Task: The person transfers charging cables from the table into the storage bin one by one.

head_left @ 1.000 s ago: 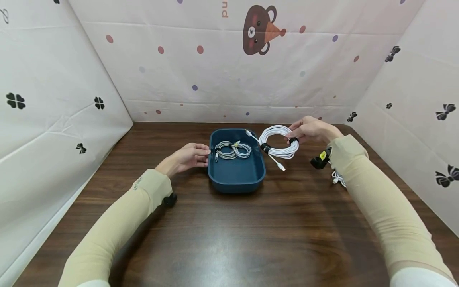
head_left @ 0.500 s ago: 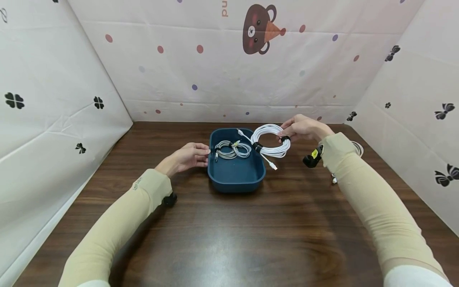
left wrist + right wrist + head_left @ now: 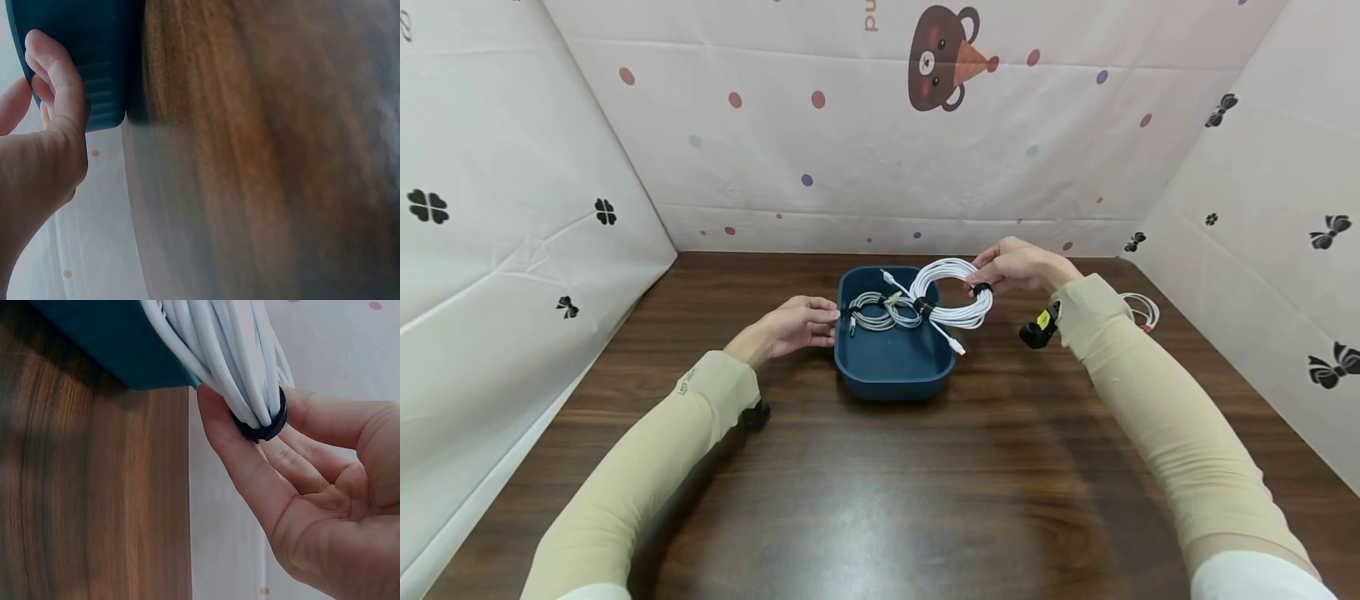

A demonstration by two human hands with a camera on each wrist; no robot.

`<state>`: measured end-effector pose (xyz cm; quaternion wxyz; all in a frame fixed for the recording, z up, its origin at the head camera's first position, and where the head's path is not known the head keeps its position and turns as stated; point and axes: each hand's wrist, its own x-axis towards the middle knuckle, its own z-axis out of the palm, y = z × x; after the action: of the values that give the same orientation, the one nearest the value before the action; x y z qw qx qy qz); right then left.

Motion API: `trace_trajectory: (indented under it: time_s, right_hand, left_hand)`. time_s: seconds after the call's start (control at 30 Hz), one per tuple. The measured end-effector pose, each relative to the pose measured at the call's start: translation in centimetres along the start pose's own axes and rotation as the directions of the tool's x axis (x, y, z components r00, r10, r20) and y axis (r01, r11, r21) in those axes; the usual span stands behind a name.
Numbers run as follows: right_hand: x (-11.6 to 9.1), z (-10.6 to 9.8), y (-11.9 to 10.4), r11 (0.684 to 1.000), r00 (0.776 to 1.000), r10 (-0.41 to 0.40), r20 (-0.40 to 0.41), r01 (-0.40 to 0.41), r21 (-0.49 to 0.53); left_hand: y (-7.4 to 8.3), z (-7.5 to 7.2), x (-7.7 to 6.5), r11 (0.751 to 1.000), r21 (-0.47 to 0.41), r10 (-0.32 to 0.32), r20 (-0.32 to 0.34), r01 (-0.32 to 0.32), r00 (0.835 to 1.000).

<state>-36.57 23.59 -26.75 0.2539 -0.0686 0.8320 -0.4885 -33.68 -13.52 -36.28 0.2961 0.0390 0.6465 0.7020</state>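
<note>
In the head view a dark blue storage bin [image 3: 895, 387] stands on the table; two thin grey coiled cables [image 3: 871, 323] lie inside it, overlapping. My left hand [image 3: 793, 325] holds the bin's left side, thumb at the rim and fingers [image 3: 62, 78] against the outer wall. My right hand [image 3: 1018, 265] pinches a thick white coiled cable [image 3: 942, 271] at one of its two black straps [image 3: 259, 431]. This coil hangs tilted over the bin's right side, its two plugs sticking out to the left and towards me. It hides part of the grey cables.
Another thin cable coil [image 3: 1142, 310] lies on the table to the right, partly behind my right sleeve [image 3: 1131, 400]. A printed white sheet [image 3: 775, 150] stands behind the dark brown wooden table [image 3: 850, 483] and along both sides.
My right hand has carried the white coiled cable left, from beside the bin to over its right part. More of the coil on the right table shows. My left hand stays in place.
</note>
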Motion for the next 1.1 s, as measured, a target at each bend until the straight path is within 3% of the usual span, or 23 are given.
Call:
trace_trajectory:
  time_s: [0.5, 0.8, 1.1]
  right_hand:
    - [0.8, 1.5, -0.8, 0.999, 1.000, -0.017, 0.017, 0.018, -0.040]
    - [1.3, 2.3, -1.3, 0.991, 1.000, -0.016, 0.001, 0.016, -0.134]
    - [1.6, 3.1, -1.7, 0.993, 1.000, -0.009, 0.014, 0.011, -0.116]
  left_hand:
    - [0.2, 0.1, -0.1, 1.000, -0.009, -0.003, 0.009, 0.003, 1.000]
    - [0.2, 0.2, -0.2, 1.000, -0.009, -0.003, 0.010, 0.003, 1.000]
    - [0.2, 0.2, -0.2, 1.000, -0.010, -0.010, 0.010, 0.010, 1.000]
